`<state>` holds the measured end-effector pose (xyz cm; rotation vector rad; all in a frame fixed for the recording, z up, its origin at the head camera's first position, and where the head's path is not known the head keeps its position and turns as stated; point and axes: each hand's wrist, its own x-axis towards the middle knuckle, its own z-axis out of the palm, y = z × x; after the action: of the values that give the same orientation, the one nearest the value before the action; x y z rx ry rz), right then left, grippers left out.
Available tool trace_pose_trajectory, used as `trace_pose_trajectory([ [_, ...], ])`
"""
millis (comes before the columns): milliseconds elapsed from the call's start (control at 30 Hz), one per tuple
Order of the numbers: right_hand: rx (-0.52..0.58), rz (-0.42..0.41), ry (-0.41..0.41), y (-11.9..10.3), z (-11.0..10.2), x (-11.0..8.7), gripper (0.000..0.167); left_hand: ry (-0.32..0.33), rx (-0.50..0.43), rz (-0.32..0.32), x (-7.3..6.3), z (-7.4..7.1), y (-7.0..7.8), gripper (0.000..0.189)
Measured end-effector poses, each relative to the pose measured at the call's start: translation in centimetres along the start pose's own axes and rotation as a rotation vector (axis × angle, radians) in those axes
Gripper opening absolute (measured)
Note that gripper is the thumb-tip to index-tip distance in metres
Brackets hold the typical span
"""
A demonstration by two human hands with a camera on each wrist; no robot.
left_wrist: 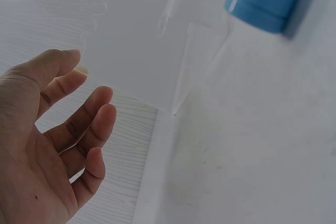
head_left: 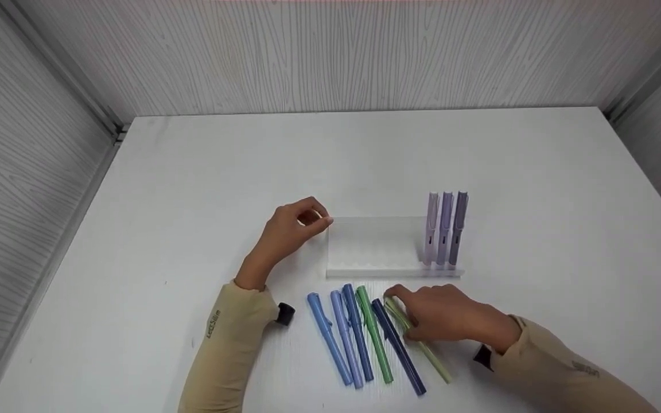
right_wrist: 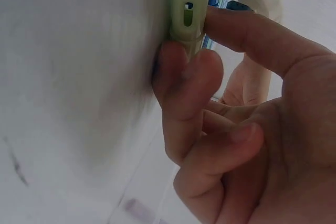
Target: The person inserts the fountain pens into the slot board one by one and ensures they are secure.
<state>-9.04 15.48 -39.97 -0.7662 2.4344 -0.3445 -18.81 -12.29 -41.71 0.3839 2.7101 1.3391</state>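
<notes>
A clear pen stand (head_left: 373,241) has its upper left corner pinched between the thumb and index finger of my left hand (head_left: 293,226); the other fingers curve loosely in the left wrist view. Three purple-toned pens (head_left: 444,229) lean in the stand's right end. In front of it, my right hand (head_left: 445,312) grips a light green pen (head_left: 436,364) lying on the table, thumb on one side and fingertips on the other, as the right wrist view shows. The hand covers part of this pen. Just left of it lies a navy pen (head_left: 399,347).
Further left lie a green pen (head_left: 375,335), a dark blue pen (head_left: 359,332), a periwinkle pen (head_left: 346,338) and a light blue pen (head_left: 330,338), roughly side by side. The white table (head_left: 221,166) meets wood-grain panels (head_left: 330,57) at the back and sides.
</notes>
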Motion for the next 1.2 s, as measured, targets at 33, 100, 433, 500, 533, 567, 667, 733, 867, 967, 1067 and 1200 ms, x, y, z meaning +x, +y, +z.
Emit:
trace_pose_trajectory([
  [33, -0.007, 0.008, 0.007, -0.1, 0.1, 0.0, 0.062, 0.002, 0.004, 0.006, 0.0, 0.0, 0.0, 0.018],
  [100, -0.029, 0.017, 0.024, -0.3, 0.2, 0.0, 0.061, 0.005, 0.011, 0.016, 0.1, 0.0, 0.0, 0.018],
  [433, -0.046, -0.015, 0.018, -0.1, 0.0, -0.4, 0.061, 0.005, 0.022, 0.024, 0.0, 0.0, -0.1, 0.02],
  [500, -0.032, -0.038, 0.028, 0.2, -0.4, -0.6, 0.061, 0.006, 0.023, 0.02, 0.0, 0.0, -0.1, 0.019],
  [533, -0.025, -0.054, 0.036, 0.3, -0.5, -0.8, 0.061, 0.007, 0.023, 0.02, 0.0, -0.1, -0.1, 0.019],
  [567, -0.022, -0.072, 0.048, 0.5, -0.7, -0.9, 0.061, 0.008, 0.022, 0.02, 0.0, -0.1, -0.1, 0.019],
  [667, -0.01, -0.128, 0.093, 0.8, -1.3, -1.3, 0.061, 0.007, 0.017, 0.021, 0.0, 0.0, -0.1, 0.019],
  [733, 0.001, -0.155, 0.121, 0.9, -1.7, -1.5, 0.06, 0.003, 0.015, 0.022, 0.0, 0.0, -0.1, 0.019],
  [867, 0.055, -0.165, 0.16, 1.2, -2.3, -1.9, 0.061, -0.005, 0.011, 0.021, -0.1, 0.1, -0.1, 0.019],
  [967, 0.096, -0.171, 0.192, 1.5, -2.8, -1.9, 0.061, 0.0, 0.01, 0.018, -0.1, 0.1, 0.0, 0.019],
  [1067, 0.123, -0.18, 0.22, 1.7, -3.4, -2.1, 0.06, 0.008, 0.012, 0.018, -0.1, 0.1, 0.0, 0.019],
  [1200, 0.171, -0.167, 0.253, 2.0, -4.1, -2.4, 0.06, 0.01, 0.011, 0.028, 0.0, 0.1, 0.0, 0.019],
])
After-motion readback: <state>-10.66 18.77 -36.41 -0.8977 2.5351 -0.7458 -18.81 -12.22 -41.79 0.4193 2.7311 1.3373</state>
